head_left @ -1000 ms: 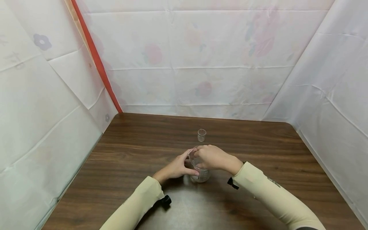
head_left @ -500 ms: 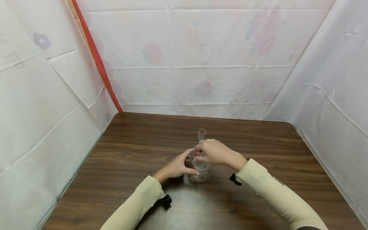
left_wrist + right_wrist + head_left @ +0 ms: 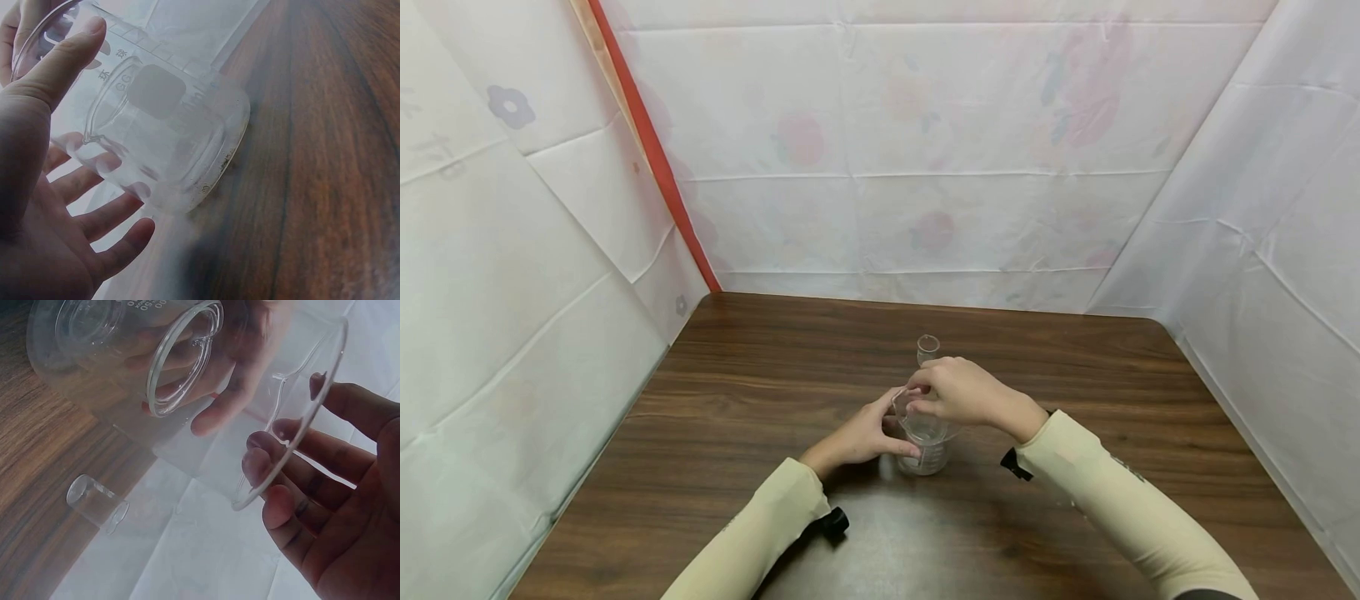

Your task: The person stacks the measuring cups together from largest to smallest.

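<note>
A large clear glass beaker stands on the table between my hands. My left hand holds its left side, thumb in front and fingers spread behind, as the left wrist view shows. Inside it sits a smaller beaker, its thick rim low in the large one. My right hand is over the mouth of the large beaker. In the right wrist view its loosely bent fingers reach over the large rim, apart from the inner beaker, with nothing seen between them.
A third, very small glass beaker stands behind the large one, partly covered by my right hand in the head view. The dark wooden table is enclosed by white printed sheets at the back and sides.
My right hand has risen slightly out of the large beaker and shifted a little away, fingers lifting toward the rim. The left hand and the large beaker have stayed in place.
</note>
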`<state>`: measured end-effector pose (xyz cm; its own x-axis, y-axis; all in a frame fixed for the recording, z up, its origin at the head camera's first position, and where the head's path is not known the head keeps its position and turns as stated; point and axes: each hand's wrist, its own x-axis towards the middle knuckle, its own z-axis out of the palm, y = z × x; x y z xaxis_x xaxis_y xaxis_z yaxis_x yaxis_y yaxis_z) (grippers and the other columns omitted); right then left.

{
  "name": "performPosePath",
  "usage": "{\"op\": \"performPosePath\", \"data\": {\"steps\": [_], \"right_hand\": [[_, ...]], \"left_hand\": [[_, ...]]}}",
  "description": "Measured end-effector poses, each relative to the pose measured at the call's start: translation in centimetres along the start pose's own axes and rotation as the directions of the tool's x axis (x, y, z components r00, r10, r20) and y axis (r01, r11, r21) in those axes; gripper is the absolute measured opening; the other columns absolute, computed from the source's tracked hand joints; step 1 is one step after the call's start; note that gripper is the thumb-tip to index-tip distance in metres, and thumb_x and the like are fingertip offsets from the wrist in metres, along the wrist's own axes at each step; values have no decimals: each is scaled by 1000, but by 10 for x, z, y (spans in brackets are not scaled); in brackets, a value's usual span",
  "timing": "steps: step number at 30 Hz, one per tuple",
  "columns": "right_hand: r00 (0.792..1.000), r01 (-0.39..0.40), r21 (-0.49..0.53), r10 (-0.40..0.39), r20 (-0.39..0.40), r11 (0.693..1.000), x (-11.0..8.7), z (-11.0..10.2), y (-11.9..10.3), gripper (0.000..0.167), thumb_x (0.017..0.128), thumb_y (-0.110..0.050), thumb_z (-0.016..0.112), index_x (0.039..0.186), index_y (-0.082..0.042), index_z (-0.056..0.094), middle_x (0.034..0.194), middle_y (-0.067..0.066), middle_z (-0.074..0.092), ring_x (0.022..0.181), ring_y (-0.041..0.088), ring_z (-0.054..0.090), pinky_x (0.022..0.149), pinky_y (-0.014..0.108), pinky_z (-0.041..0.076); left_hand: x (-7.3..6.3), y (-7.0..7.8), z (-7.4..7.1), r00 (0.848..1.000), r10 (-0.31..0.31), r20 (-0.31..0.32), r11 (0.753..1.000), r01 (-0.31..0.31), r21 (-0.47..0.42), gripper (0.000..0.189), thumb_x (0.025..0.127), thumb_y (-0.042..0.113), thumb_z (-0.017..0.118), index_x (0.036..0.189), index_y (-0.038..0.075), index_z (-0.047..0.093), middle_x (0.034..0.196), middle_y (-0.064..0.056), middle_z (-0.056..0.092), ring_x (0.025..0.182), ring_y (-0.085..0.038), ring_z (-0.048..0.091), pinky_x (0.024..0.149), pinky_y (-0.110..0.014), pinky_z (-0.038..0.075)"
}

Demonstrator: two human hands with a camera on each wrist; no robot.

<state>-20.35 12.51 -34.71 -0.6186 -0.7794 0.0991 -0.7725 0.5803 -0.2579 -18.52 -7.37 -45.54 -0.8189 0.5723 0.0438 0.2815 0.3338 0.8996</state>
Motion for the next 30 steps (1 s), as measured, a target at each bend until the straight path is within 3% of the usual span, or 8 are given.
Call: {"op": "performPosePath", "data": {"steps": [7,14,19,27,30], "right_hand": [[999,8,-18,-8,-38,1000,1,0,3,18,89,-26,71,98,-11,75,89,0,70,74,10,64,67,23,51],[999,12,1,-12,-46,1000,3,0,7,17,90,-26,70,97,-11,74,88,0,70,76,15,66,67,24,51],[998,15,15,-14,-54,1000,5,-3,9,16,90,-26,71,96,-12,74,84,-3,68,70,7,59,64,21,48],[996,-1,31,3,-85,1000,7,-5,15,16,88,-24,73,96,-11,74,83,-4,66,70,6,59,64,21,49],[996,-13,30,16,-87,999,8,-4,18,16,88,-24,72,96,-10,74,85,-3,67,71,6,60,64,21,51]], "left_hand": [[1,-6,1,1000,-13,5,1000,13,-1,92,80,27,81,153,21,26,155,-1,38,136,-24,46,106,-45,45],[1,-7,0,1000,3,-3,1000,-3,-3,94,79,31,82,153,20,26,154,-3,40,134,-26,46,104,-45,46],[1,-7,1,1000,-8,0,1000,8,-7,93,80,26,82,153,21,26,150,-2,44,134,-22,48,105,-44,46],[2,-4,2,1000,1,5,1000,-1,-16,90,81,13,80,153,13,25,150,-11,46,138,-30,43,105,-51,43],[-1,7,0,1000,6,15,1000,-5,-23,87,82,12,78,151,8,27,150,-16,44,138,-33,42,105,-53,43]]}}
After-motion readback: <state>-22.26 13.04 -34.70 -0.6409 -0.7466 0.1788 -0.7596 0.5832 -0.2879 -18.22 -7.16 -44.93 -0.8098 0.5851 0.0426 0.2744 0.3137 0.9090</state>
